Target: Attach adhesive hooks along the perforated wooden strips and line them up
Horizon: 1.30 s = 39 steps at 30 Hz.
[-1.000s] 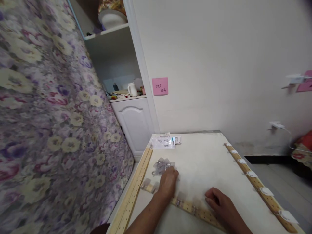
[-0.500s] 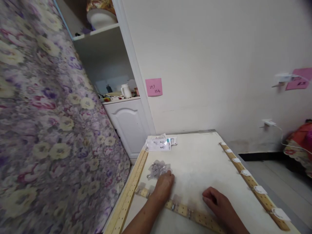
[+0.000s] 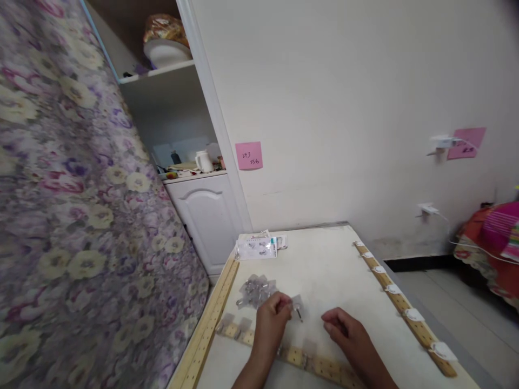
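Observation:
My left hand (image 3: 271,321) pinches a clear adhesive hook (image 3: 297,307) with a small metal pin, lifted just off the white table (image 3: 336,270). A pile of the same clear hooks (image 3: 254,289) lies just beyond that hand. My right hand (image 3: 344,332) hovers with curled fingers a little to the right, holding nothing I can see. Below both hands a perforated wooden strip (image 3: 298,356) lies across the table with a few clear hooks stuck on it.
A second wooden strip (image 3: 399,302) with white hooks runs along the table's right edge. Another strip (image 3: 208,324) lies along the left edge. Hook packets (image 3: 257,247) sit at the far corner. A floral mattress (image 3: 81,205) leans at left; a white cabinet (image 3: 206,216) stands behind.
My left hand has picked a clear hook from the pile and drawn it back toward me. My right hand lifted off the wooden strip and shifted left. The view swung slightly right.

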### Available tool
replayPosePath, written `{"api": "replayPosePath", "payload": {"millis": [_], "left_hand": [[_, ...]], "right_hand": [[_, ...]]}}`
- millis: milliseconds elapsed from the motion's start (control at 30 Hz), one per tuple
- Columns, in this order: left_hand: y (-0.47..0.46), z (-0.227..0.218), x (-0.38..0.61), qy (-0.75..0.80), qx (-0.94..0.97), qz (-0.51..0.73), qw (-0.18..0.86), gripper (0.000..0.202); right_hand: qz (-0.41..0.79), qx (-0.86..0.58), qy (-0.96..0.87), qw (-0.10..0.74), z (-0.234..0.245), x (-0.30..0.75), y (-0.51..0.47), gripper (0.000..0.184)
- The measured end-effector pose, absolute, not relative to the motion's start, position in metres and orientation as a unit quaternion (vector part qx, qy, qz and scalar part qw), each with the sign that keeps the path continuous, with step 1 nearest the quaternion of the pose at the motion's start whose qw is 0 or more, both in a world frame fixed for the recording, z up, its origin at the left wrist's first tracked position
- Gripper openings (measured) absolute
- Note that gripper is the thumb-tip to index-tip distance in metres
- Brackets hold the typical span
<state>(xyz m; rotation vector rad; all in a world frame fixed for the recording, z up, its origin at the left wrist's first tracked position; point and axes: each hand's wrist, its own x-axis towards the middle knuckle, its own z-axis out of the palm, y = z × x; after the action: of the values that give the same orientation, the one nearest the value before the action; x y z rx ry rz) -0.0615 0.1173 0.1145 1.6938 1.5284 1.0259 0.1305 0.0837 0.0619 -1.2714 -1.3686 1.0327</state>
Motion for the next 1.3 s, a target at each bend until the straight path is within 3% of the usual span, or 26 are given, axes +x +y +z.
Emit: {"api": "replayPosePath", "payload": {"millis": [100,200,467,667,900,1067,1300], "left_hand": [[0.104,0.107,-0.049,0.546,0.535,0.440,0.471,0.016],[0.092,0.104,-0.040,0.533,0.489,0.454,0.520,0.021],[0.079,0.099,-0.026,0.520,0.464,0.451,0.557,0.017],[0.074,0.088,-0.020,0.516,0.534,0.408,0.531,0.017],[0.062,0.078,-0.021,0.519,0.511,0.439,0.527,0.018],[0.033,0.041,-0.015,0.551,0.397,0.375,0.631,0.032],[0.016,0.012,0.001,0.523,0.320,0.354,0.706,0.047]], "right_hand": [[0.464,-0.500,-0.532,0.502,0.067,0.132,0.084,0.022],[0.495,-0.479,-0.523,0.502,0.069,0.135,0.083,0.025],[0.555,-0.443,-0.509,0.486,0.075,0.131,0.075,0.037],[0.565,-0.450,-0.509,0.468,0.070,0.133,0.076,0.034],[0.584,-0.441,-0.501,0.461,0.066,0.140,0.076,0.033],[0.545,-0.484,-0.525,0.439,0.047,0.158,0.082,0.033],[0.529,-0.482,-0.565,0.411,0.027,0.151,0.081,0.013]]}}
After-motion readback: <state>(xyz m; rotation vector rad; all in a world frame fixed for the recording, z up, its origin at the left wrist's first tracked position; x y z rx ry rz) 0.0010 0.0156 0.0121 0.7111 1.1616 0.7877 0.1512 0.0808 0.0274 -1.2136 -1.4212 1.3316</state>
